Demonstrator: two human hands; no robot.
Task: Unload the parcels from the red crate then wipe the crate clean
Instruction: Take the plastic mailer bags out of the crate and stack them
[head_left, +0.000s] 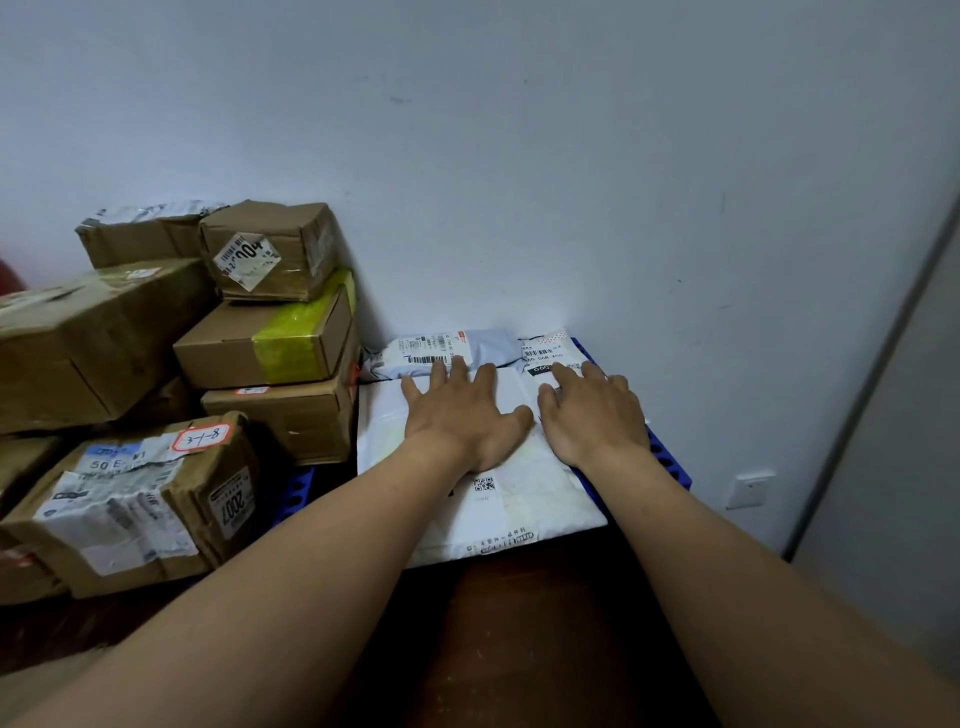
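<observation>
Left hand (462, 410): palm down, flat, fingers straight and spread, thumb angled inward.
Right hand (592, 415): palm down, fingers spread and slightly bent, thumb inward.
Spacing: side by side, thumbs just apart.
Left forearm (291, 582): bare, stretched forward.
Right forearm (737, 561): bare, stretched forward.

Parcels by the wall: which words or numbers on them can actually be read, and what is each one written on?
"3-1-8": handwritten on the red-edged sticker on the front left box.
"2007": side label of that box.
"50 E": top label of that box.
"004": large digits on the sticker on the topmost small box.
Printed labels and barcodes on the white bags: too small to read.
</observation>
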